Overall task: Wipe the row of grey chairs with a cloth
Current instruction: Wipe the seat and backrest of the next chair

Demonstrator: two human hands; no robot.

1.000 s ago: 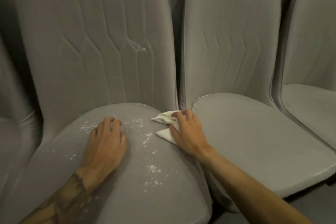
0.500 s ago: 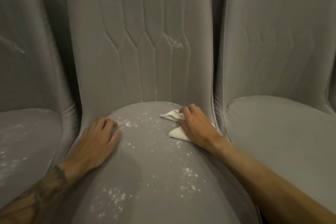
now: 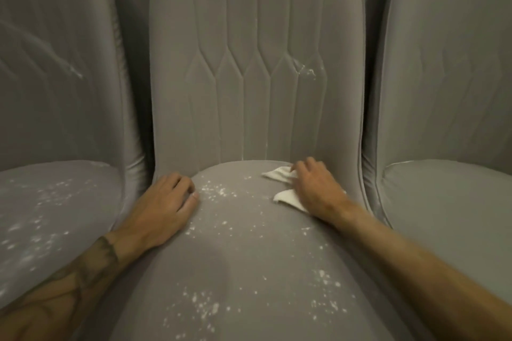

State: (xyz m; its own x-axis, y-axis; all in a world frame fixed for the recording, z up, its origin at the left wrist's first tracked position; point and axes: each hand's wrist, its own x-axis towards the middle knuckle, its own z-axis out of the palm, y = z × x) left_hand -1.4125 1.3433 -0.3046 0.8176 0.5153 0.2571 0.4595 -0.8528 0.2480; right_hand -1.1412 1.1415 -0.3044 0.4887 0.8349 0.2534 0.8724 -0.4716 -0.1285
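Observation:
A grey padded chair [image 3: 249,252] fills the middle of the view, its seat flecked with white crumbs. My right hand [image 3: 315,188] presses a white cloth [image 3: 285,196] flat on the back right of that seat, near the backrest; two corners of the cloth stick out to the left of my fingers. My left hand [image 3: 163,207] rests palm down on the seat's back left edge, fingers slightly bent, holding nothing.
A second grey chair [image 3: 55,216] on the left has white specks over its seat and marks on its backrest. A third grey chair [image 3: 443,202] on the right looks free of specks. White marks sit on the middle backrest [image 3: 304,70].
The view has swung left, so the speckled chair now sits in the middle. My right hand with the cloth stays at the seat's back right; my left hand has slid to the seat's left edge.

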